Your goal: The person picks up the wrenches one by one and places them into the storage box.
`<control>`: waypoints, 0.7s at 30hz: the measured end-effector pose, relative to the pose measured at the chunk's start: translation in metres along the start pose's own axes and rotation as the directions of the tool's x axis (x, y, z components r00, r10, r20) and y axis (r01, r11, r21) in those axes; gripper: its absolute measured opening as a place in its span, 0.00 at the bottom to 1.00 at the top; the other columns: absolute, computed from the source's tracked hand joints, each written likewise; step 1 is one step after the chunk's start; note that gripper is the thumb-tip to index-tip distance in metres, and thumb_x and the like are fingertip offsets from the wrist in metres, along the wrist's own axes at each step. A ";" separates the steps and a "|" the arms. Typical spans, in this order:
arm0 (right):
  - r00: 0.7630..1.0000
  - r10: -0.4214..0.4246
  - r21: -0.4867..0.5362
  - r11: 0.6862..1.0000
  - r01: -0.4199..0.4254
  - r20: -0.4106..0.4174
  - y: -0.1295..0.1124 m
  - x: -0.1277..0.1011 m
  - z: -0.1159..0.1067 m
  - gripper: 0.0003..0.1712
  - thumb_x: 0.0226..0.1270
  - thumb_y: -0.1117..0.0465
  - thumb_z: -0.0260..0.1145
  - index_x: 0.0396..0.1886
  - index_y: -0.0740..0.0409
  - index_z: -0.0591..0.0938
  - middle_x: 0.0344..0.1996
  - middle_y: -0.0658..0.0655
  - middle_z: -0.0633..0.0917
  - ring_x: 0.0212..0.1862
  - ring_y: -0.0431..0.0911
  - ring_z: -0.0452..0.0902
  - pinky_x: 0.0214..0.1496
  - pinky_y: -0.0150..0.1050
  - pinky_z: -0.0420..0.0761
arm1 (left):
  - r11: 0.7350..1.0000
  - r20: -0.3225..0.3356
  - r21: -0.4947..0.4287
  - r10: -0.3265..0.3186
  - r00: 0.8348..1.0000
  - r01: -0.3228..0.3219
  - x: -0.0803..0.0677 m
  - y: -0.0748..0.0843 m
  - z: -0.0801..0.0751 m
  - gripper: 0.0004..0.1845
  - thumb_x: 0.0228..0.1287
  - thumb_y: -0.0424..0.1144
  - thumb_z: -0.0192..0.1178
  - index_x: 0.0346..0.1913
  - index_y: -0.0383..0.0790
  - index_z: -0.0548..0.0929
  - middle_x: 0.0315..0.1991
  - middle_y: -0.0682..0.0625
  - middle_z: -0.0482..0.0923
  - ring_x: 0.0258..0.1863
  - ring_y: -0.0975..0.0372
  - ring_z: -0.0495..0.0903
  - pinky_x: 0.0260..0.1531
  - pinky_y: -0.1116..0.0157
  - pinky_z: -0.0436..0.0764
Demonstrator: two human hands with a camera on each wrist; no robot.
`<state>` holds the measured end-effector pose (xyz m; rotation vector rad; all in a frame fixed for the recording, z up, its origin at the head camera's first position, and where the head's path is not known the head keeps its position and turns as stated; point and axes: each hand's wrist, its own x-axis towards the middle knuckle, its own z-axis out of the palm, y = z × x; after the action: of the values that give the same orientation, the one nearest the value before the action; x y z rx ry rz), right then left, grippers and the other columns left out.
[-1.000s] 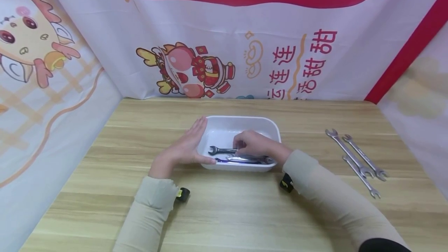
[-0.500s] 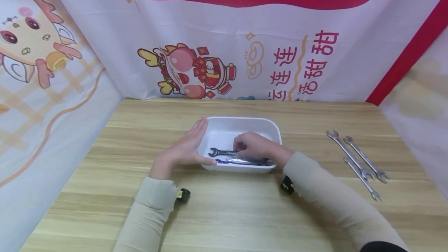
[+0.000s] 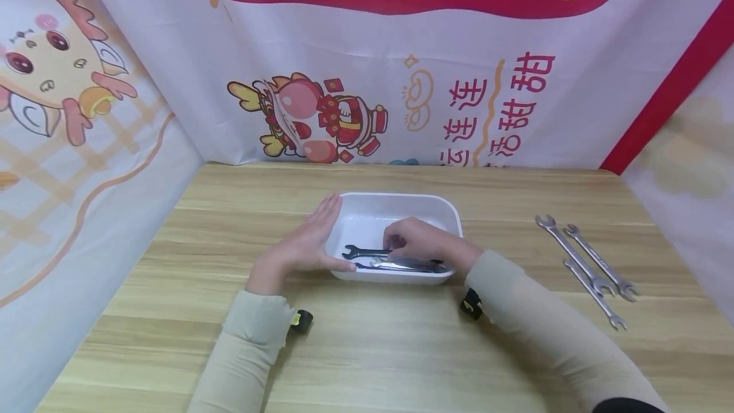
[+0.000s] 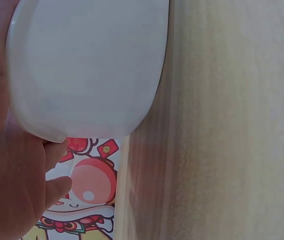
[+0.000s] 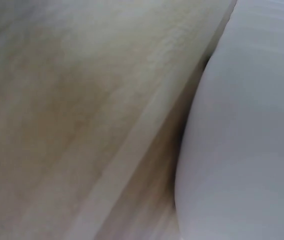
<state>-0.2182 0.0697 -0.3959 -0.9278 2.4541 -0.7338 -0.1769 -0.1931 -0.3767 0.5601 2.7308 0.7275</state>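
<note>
A white plastic bin sits mid-table with several open-end wrenches in its near half. My left hand lies along the bin's left end, fingers straight against the wall and thumb on the near rim. In the left wrist view, that hand shows at the bin's white wall. Reaching in over the right end, my right hand has its fingers curled down and pinches a dark wrench, whose far part the hand hides. A silver wrench lies just nearer, below the thumb. The right wrist view shows only the bin's outer wall and table.
To the right on the wooden table lie three more silver wrenches: a long one, one beside it and a smaller one. A printed cloth hangs behind the table.
The dark wrench has shifted slightly toward the bin's near side, and the silver wrench beside it has moved a little. Both hands keep nearly the same place on the bin.
</note>
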 end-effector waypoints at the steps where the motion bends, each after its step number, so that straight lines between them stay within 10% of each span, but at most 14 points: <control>1: 1.000 0.001 -0.002 1.000 -0.001 0.002 0.000 -0.001 0.000 0.07 0.62 0.58 0.72 0.40 0.45 0.86 0.31 0.42 0.84 0.38 0.39 0.79 0.47 0.35 0.80 | 1.000 -0.001 -0.002 0.002 1.000 -0.002 0.000 0.000 0.000 0.75 0.41 0.71 0.72 0.80 0.48 0.33 0.81 0.55 0.25 0.81 0.55 0.29 0.78 0.45 0.45; 21: 0.999 -0.023 -0.070 0.997 0.021 -0.028 0.001 -0.027 -0.016 0.08 0.63 0.58 0.71 0.42 0.49 0.86 0.30 0.44 0.83 0.35 0.38 0.77 0.42 0.35 0.80 | 1.000 -0.001 -0.006 -0.031 1.000 0.031 0.001 0.002 0.002 0.73 0.43 0.67 0.74 0.80 0.49 0.33 0.82 0.52 0.28 0.82 0.57 0.30 0.78 0.45 0.46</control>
<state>-0.2088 0.0939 -0.3792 -0.9773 2.5126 -0.6773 -0.1770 -0.1904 -0.3774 0.5152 2.7309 0.7278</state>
